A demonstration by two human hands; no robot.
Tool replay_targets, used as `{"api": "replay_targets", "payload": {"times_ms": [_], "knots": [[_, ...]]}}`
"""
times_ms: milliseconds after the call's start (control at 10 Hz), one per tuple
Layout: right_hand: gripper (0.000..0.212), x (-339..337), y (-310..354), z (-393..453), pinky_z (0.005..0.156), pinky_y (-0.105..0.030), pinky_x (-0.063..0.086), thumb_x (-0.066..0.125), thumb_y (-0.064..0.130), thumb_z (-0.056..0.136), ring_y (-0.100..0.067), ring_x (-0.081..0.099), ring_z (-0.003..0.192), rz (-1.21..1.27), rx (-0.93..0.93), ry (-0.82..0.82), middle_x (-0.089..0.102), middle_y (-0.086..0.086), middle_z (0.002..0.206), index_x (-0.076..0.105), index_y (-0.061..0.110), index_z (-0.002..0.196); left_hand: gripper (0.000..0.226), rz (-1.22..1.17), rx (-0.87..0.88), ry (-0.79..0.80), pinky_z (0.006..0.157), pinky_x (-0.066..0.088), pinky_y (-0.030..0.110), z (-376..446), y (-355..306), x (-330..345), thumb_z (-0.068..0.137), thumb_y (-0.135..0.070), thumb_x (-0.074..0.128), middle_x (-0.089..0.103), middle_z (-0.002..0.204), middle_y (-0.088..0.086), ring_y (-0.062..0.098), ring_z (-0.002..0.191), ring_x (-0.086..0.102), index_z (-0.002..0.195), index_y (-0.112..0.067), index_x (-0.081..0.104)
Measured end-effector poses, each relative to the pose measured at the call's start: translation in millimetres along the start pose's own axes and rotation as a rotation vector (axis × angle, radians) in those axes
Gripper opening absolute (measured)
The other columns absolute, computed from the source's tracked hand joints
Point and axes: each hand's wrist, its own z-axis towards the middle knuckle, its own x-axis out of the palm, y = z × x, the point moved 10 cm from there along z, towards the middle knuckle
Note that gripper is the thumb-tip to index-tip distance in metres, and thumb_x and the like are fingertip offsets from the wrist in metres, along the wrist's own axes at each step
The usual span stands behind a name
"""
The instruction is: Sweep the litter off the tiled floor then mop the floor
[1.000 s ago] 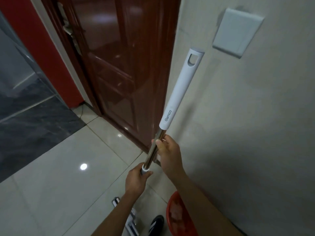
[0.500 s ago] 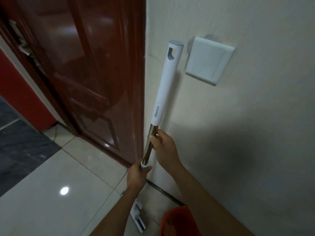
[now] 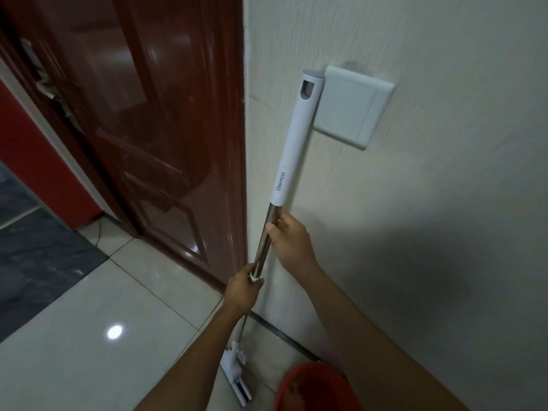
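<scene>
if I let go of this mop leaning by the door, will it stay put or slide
The mop probably slides: its top rests on a smooth wall and its head on glossy tile. The long rigid pole would likely topple sideways. It seems light.

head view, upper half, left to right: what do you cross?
Red wall strip → glossy dark reddish-brown wooden door → white plastic grip of the mop handle → pale square wall plate → bare cream textured wall.
</scene>
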Motion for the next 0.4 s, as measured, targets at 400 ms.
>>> {"api": "replay_targets", "payload": {"times_ms": [400], "knots": [[0.037,-27.2,-29.7,-67.2,0.098,-0.018,0.038,0.057,0.024,0.099,-0.017,0.058,0.124,-0.296,-0.037,0.202,0.063,-0.004,0.134,0.062,0.015,0.135,0.051,0.12,0.059,-0.13,0.088,0.058,0.039,-86.0,-23.6,-33.2,0.087,-0.044,0.049,0.074,0.112,0.002,0.022,0.097,0.071,0.136,-0.031,0.06]]}}
